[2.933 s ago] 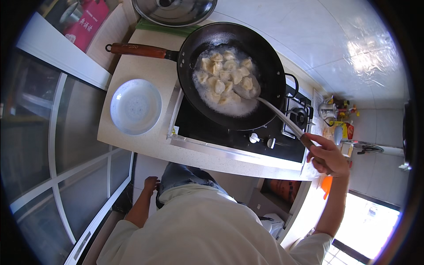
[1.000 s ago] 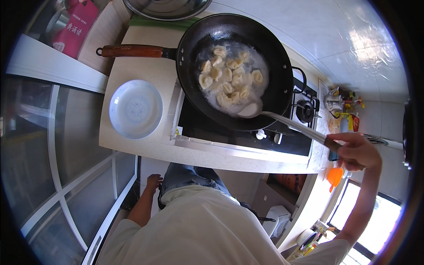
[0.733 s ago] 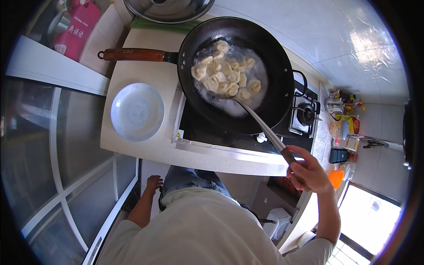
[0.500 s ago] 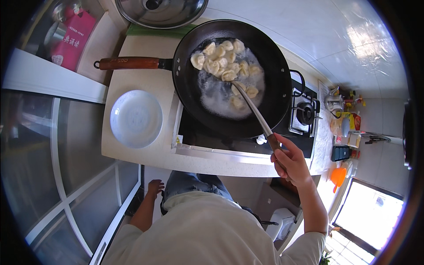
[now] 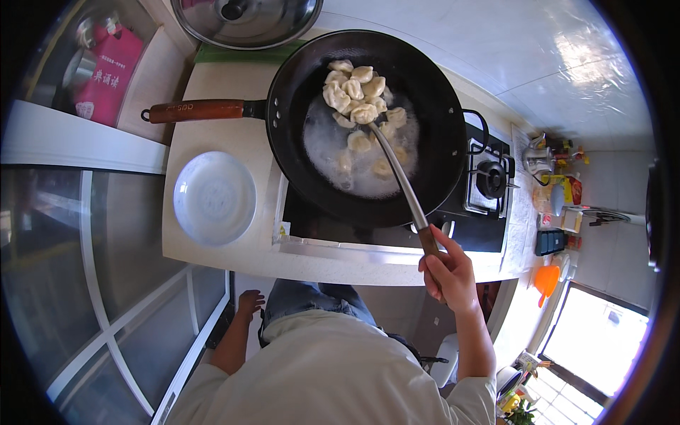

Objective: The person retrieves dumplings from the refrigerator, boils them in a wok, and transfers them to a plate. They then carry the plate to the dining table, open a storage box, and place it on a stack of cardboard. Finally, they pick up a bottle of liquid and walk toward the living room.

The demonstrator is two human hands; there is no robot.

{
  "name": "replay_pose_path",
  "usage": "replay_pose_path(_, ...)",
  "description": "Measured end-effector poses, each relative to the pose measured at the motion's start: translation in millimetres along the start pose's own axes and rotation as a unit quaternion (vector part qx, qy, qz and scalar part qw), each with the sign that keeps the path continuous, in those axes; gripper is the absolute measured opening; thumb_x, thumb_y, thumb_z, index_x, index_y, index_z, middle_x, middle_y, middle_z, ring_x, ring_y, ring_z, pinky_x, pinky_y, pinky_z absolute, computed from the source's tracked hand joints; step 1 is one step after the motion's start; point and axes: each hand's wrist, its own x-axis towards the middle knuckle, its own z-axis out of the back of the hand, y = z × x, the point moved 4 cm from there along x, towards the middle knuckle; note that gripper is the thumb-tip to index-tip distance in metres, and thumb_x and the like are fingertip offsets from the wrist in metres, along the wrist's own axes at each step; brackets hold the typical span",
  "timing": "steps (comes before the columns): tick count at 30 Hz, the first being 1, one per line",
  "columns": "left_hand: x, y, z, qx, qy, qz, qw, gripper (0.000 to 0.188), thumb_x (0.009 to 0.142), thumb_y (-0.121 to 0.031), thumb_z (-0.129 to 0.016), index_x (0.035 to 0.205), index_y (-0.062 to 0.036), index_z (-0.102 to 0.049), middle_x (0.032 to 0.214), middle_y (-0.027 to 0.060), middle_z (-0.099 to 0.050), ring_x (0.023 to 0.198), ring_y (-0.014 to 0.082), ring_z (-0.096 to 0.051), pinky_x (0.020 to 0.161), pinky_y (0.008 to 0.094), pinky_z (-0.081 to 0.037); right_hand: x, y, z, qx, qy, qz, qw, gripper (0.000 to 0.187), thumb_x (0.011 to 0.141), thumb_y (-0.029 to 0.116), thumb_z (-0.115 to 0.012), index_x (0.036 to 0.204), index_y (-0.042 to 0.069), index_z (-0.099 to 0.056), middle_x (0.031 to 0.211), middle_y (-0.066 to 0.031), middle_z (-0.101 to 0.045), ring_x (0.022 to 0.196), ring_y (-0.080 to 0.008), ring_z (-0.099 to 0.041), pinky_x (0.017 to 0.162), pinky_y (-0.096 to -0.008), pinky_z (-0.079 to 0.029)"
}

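My right hand (image 5: 449, 273) is closed round the brown grip of a long-handled cooking utensil (image 5: 401, 176). Its steel shaft slopes over the near rim of a black wok (image 5: 297, 166), and its head is hidden beneath a heap of pale dumplings (image 5: 363, 91). The heap sits above the cloudy, foamy water (image 5: 368, 180), toward the wok's far side. Several more dumplings lie in the water just below and right of it. Down beside my left hip, my left hand (image 5: 251, 303) hangs with its fingers loosely apart and nothing in it.
A white plate (image 5: 214, 198) rests on the counter left of the wok, below the wok's wooden handle (image 5: 198, 110). Behind is a glass pot lid (image 5: 248, 21). A second burner (image 5: 490, 179) lies to the right, with kitchen goods beyond. A glass-panelled sliding door (image 5: 127, 262) stands at left.
The utensil's head has risen under the dumplings, gathering them into a heap. My right hand has shifted slightly left and nearer to me. My left hand still hangs at my side.
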Motion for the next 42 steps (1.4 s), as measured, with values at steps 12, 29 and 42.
replay_pose_path(12,-6,-8,-8,0.01,0.006,0.007,1.0,0.026,0.082,-0.021,-0.048,0.104,-0.0066,-0.053,0.086,0.0086,-0.062,0.072,0.0179,-0.06,0.06,0.029,-0.042,-68,-10,3,0.061,0.019,-0.044,0.997,0.049,0.083,-0.005,-0.05,0.129,0.004,-0.036,0.074,-0.0102,-0.058,0.043,-0.0059,-0.045,0.036,-0.0186,-0.033)
replay_pose_path(29,-11,-8,-15,0.012,0.006,-0.002,1.0,0.028,0.082,-0.024,-0.05,0.104,-0.0068,-0.053,0.088,0.0089,-0.062,0.075,0.0186,-0.06,0.061,0.0301,-0.044,-78,32,-6,-0.459,-0.102,0.172,0.866,0.041,0.071,-0.005,-0.062,0.111,0.003,-0.056,0.076,-0.0137,-0.059,0.058,-0.0201,-0.059,0.049,-0.0273,-0.045)
replay_pose_path(42,-10,-3,-18,-0.01,0.004,0.005,1.0,0.024,0.083,-0.021,-0.047,0.1,-0.0064,-0.055,0.085,0.0087,-0.063,0.073,0.019,-0.061,0.06,0.0305,-0.044,-115,62,12,-0.544,-0.178,0.28,0.771,0.046,0.07,-0.01,-0.058,0.113,0.004,-0.054,0.082,-0.013,-0.06,0.062,-0.0207,-0.06,0.05,-0.0285,-0.046)
